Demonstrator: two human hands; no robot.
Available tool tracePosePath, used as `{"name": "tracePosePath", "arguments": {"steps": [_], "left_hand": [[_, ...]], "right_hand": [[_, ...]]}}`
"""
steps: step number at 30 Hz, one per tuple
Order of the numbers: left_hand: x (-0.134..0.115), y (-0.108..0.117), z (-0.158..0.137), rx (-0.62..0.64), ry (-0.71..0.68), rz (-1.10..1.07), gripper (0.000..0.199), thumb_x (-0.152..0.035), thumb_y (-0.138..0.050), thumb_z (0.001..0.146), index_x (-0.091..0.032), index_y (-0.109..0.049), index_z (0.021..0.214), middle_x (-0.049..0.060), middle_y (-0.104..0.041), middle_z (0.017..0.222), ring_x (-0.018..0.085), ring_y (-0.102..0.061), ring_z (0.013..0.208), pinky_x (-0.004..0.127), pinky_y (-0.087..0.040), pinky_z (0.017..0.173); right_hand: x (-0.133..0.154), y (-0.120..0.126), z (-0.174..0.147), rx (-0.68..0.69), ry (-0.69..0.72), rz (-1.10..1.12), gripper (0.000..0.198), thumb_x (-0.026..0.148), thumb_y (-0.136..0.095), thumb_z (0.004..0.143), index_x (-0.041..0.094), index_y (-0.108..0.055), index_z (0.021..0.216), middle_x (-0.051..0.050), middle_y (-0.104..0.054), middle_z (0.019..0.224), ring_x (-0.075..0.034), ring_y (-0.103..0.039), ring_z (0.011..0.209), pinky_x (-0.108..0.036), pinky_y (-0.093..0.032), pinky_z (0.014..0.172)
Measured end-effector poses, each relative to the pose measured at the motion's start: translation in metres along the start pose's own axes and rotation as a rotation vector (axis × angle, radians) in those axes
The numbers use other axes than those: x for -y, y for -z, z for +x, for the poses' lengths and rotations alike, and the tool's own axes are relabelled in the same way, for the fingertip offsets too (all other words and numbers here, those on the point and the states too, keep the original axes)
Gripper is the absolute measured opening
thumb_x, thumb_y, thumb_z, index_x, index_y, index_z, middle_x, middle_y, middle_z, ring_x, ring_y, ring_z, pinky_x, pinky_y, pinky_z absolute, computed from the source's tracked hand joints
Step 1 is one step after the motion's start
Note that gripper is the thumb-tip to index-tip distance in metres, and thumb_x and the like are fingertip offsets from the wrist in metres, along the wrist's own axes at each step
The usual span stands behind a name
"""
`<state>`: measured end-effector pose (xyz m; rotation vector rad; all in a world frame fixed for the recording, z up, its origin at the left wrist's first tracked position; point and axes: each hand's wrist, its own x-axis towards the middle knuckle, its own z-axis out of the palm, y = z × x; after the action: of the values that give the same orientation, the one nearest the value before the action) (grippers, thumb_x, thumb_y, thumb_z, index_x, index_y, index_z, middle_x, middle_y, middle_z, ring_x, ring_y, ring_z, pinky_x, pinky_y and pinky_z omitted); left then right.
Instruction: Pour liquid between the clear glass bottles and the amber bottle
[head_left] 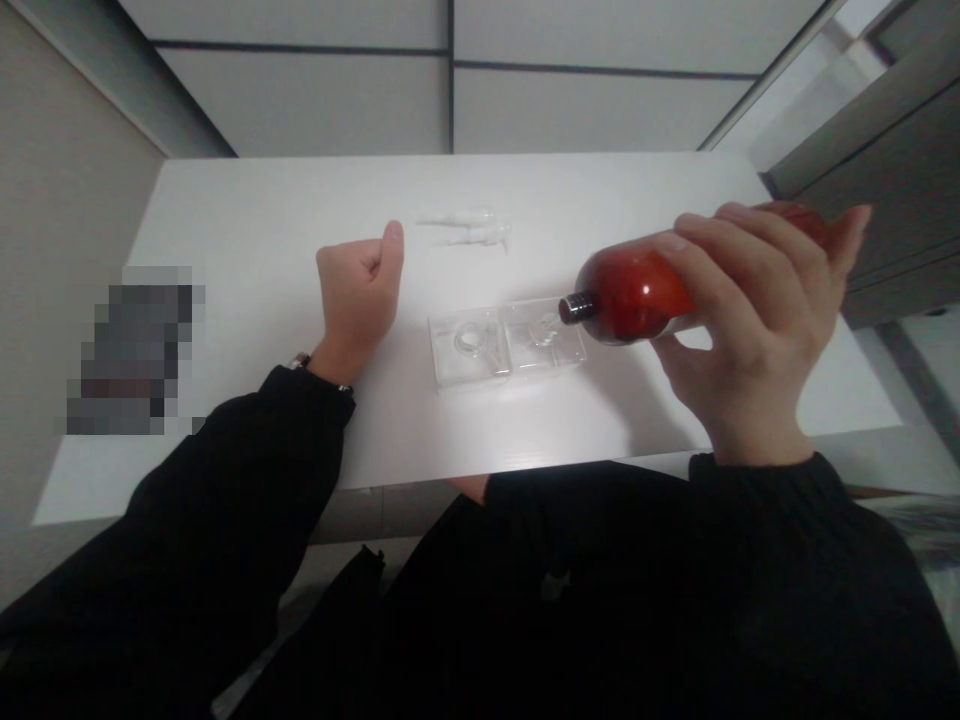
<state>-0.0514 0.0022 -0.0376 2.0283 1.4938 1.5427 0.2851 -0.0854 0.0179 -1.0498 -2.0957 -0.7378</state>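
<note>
1. The step in hand looks like bringing the reddish-brown bottle [637,285], tipped on its side, to the clear case [472,380]; this is a judgement from the pose, as no liquid or other content can be seen leaving the neck [577,308].

2. The right hand [765,300] has its grip wrapped around the bottle's body, fingers over the top and thumb beneath. The bottle is held above the tabletop [420,440], its neck towards the person's left and dipping slightly.

3. No cap shows on the neck, which appears against the right-hand end of the case; how high above it the mouth hangs cannot be told from this one view.

4. The left hand [356,285] is curled into a fist, thumb uppermost, to the left of the case and apart from it. Whether the fingers enclose anything cannot be told.

5. The case lies on the tabletop as two square parts side by side, with a clear round shape visible in each.

6. Beyond it lie two clear tapered pieces [472,236], roughly parallel, with neither hand touching them.

7. The next move seems to call for a steady right wrist and careful alignment of the mouth with the case, since the light-looking plastic could slide if knocked.
</note>
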Motion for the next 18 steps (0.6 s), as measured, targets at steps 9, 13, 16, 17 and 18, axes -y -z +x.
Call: {"name": "tracePosePath", "arguments": {"steps": [9, 13, 16, 17, 18], "left_hand": [[0.004, 0.002, -0.001, 0.028, 0.019, -0.006, 0.074, -0.062, -0.051, 0.104, -0.022, -0.019, 0.051, -0.002, -0.015, 0.049, 0.012, -0.015, 0.047, 0.044, -0.011, 0.057], [0.010, 0.001, -0.001, 0.029, 0.020, 0.008, 0.075, -0.068, -0.050, 0.104, -0.022, -0.018, 0.054, -0.003, -0.014, 0.053, 0.010, -0.014, 0.051, 0.040, -0.010, 0.059], [0.011, 0.000, 0.000, 0.039, 0.009, 0.014, 0.076, -0.068, -0.050, 0.104, -0.022, -0.018, 0.054, -0.003, -0.014, 0.053, 0.010, -0.014, 0.051, 0.040, -0.009, 0.059], [0.011, 0.000, 0.000, 0.036, 0.010, 0.023, 0.076, -0.067, -0.049, 0.105, -0.021, -0.018, 0.054, -0.003, -0.014, 0.053, 0.009, -0.014, 0.051, 0.041, -0.009, 0.059], [0.010, 0.000, 0.000, 0.028, 0.009, 0.033, 0.076, -0.066, -0.049, 0.106, -0.021, -0.018, 0.053, -0.003, -0.014, 0.053, 0.009, -0.014, 0.051, 0.041, -0.009, 0.059]], "right_hand": [[0.000, 0.000, 0.000, 0.012, -0.019, -0.015, 0.050, 0.024, -0.055, 0.103, 0.035, -0.054, 0.152, 0.002, -0.068, 0.143, -0.021, -0.063, 0.137, -0.063, -0.037, 0.129], [0.000, 0.002, 0.001, 0.021, -0.005, -0.018, 0.051, 0.023, -0.057, 0.102, 0.032, -0.054, 0.152, 0.001, -0.067, 0.144, -0.021, -0.062, 0.137, -0.061, -0.037, 0.129], [-0.001, 0.001, 0.000, 0.014, -0.013, -0.037, 0.056, 0.021, -0.057, 0.101, 0.038, -0.051, 0.154, 0.004, -0.067, 0.144, -0.019, -0.063, 0.137, -0.058, -0.036, 0.131], [-0.001, 0.001, 0.000, 0.013, -0.015, -0.039, 0.057, 0.022, -0.058, 0.101, 0.039, -0.050, 0.155, 0.005, -0.067, 0.144, -0.019, -0.063, 0.137, -0.057, -0.035, 0.132], [-0.001, 0.000, 0.000, 0.016, -0.017, -0.038, 0.058, 0.022, -0.058, 0.101, 0.039, -0.050, 0.155, 0.005, -0.067, 0.144, -0.018, -0.062, 0.137, -0.057, -0.035, 0.132]]}}
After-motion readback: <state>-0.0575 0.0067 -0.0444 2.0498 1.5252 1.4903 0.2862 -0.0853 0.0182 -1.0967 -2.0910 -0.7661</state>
